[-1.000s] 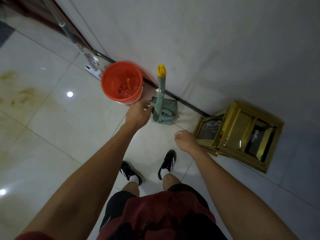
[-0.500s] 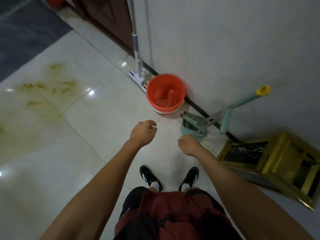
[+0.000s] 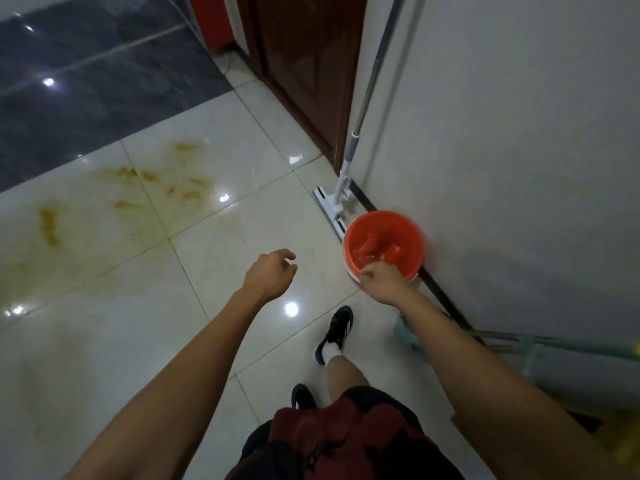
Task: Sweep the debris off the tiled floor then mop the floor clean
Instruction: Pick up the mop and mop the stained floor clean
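Observation:
A flat mop leans on the white wall, its white head (image 3: 327,209) on the floor and its metal handle (image 3: 367,88) rising up. Right beside the head stands an orange bucket (image 3: 414,233) with water and orange parts inside. Yellow-brown stains (image 3: 156,181) smear the pale tiles at left. My left hand (image 3: 270,275) hangs over the floor, fingers loosely curled, holding nothing. My right hand (image 3: 381,284) overlaps the bucket's near rim with curled fingers; whether it touches the rim I cannot tell. A teal broom and dustpan (image 3: 405,337) lie by the wall behind my right arm.
A dark wooden door (image 3: 304,64) stands past the mop. Dark grey tiles (image 3: 86,81) start at the upper left. A black skirting strip (image 3: 440,292) runs along the wall. A gold object (image 3: 623,441) shows at the lower right edge. My shoes stand on the tiles.
I have turned left and stepped toward the mop and bucket. My left hand let go of the bucket a second ago. My right hand now reaches the bucket's near rim.

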Action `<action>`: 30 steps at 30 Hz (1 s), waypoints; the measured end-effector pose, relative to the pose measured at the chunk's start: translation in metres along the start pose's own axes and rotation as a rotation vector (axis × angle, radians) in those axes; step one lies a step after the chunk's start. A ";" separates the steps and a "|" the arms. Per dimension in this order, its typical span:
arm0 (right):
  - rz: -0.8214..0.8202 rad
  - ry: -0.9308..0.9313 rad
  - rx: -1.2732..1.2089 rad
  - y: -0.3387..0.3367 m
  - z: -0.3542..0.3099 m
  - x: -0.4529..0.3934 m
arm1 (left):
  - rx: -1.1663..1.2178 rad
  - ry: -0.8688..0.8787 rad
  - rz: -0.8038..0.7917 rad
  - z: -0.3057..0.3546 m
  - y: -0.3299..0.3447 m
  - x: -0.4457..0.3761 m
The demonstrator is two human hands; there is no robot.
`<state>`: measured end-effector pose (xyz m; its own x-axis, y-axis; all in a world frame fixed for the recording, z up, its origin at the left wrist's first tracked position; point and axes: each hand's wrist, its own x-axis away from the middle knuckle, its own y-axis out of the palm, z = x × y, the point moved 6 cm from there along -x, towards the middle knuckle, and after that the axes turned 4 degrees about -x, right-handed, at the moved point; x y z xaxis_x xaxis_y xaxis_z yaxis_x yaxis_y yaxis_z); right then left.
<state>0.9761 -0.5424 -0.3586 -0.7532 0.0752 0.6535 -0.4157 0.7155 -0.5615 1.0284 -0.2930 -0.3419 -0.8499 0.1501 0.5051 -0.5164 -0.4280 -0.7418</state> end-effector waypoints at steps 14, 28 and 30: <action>0.108 -0.011 -0.144 -0.161 -0.078 -0.143 | 0.106 -0.012 0.074 0.088 -0.109 -0.183; 0.261 0.256 -0.719 -0.251 -0.113 -0.318 | 0.237 0.088 -0.119 0.161 -0.160 -0.421; 0.295 0.322 -0.816 -0.270 -0.138 -0.327 | 0.280 0.085 -0.173 0.170 -0.165 -0.455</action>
<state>1.4051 -0.6645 -0.3511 -0.5425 0.4344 0.7191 0.3506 0.8949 -0.2762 1.5183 -0.4421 -0.3743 -0.7638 0.3106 0.5658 -0.6152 -0.6156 -0.4925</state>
